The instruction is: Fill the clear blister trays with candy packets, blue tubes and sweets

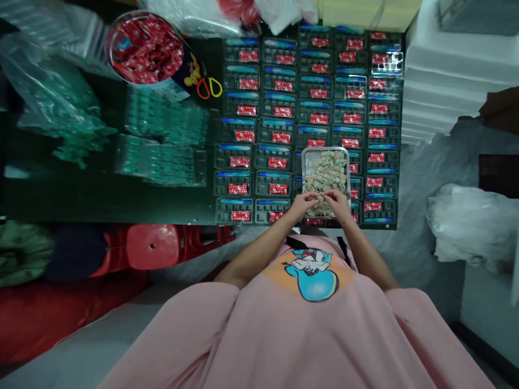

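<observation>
Both hands are over the near end of a metal tray (303, 167) filled with small beige and green pieces (326, 167). My left hand (304, 204) comes in from the left edge, fingers drawn together and pointing inward. Facing it, my right hand (338, 204) has its fingertips close to those of the left. Whatever lies between the fingertips is too small to make out. The tray rests on rows of clear compartment boxes (273, 156), which hold blue pens and red patterned packets.
A tub of red packets (148, 48) stands at the back left, beside scissors (210, 87). Green pieces in clear packs (162, 162) and a plastic bag (52, 86) lie left. Red stools (152, 246) stand below the table's left edge. White stacked foam (433, 81) is right.
</observation>
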The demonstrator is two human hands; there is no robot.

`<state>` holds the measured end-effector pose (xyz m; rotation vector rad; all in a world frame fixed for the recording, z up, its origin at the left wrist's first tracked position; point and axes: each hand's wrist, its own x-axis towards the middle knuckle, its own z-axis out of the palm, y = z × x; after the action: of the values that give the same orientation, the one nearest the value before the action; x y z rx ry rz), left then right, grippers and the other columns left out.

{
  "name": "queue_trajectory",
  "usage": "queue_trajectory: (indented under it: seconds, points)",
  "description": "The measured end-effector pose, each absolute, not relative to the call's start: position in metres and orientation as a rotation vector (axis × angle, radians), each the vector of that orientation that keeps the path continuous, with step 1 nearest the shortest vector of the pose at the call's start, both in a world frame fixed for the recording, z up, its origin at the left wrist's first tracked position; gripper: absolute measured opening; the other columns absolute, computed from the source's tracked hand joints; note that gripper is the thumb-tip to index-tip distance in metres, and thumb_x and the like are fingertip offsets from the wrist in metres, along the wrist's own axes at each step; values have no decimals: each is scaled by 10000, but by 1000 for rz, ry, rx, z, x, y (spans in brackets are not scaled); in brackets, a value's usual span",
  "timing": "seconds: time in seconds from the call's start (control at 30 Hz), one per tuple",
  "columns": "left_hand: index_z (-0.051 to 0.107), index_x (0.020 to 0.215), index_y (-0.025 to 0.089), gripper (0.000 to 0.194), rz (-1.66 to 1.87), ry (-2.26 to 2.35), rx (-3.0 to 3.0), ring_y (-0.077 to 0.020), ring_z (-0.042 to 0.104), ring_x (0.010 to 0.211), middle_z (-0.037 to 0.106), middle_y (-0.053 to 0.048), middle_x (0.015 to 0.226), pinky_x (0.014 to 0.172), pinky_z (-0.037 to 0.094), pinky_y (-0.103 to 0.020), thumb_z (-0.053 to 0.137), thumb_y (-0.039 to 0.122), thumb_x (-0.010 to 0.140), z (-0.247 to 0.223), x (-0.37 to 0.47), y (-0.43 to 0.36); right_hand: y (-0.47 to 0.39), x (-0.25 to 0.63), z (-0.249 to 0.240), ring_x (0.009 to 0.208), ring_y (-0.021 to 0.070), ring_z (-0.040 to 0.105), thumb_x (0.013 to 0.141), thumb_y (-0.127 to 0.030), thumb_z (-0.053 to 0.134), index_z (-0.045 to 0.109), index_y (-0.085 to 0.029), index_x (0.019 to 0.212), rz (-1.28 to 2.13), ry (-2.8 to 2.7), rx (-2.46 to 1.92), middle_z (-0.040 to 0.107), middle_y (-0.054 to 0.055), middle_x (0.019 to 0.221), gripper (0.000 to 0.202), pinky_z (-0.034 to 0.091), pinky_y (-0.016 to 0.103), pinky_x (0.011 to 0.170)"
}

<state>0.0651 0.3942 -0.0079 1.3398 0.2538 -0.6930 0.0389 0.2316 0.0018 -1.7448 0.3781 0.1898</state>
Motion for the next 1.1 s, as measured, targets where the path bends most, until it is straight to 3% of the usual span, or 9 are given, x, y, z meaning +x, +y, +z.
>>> queue_trajectory:
  seconds: [0.57,0.8,0.97,1.1]
  points:
    - [723,820,126,297,-541,342,1183,-146,612,772,701,-34,792,825,456,-312,783,237,551,0,47,416,248,28,4,730,148,598,723,-452,656,658,-211,893,456,365,-1544,664,-1,787,294,485,291,716]
    - [659,893,160,361,-258,571,1426,-137,621,779,683,-18,801,788,468,-285,789,264,573,9,20,537,270,28,6,736,168,601,685,-531,654,630,-203,890,448,399,-1640,666,28,835,387,486,317,695]
    - [664,788,164,219,-120,828,1896,-169,632,797,695,-42,791,797,474,-292,753,287,630,-1,13,651,282,25,-1,740,182,615,650,-579,650,615,-202,891,472,441,-1672,673,44,835,449,474,297,634]
    - [705,783,173,175,-211,823,2134,-183,642,799,719,-51,804,774,471,-286,739,291,658,-13,20,692,292,21,1,725,165,615,657,-572,645,615,-196,904,458,451,-1682,679,45,846,451,469,281,625]
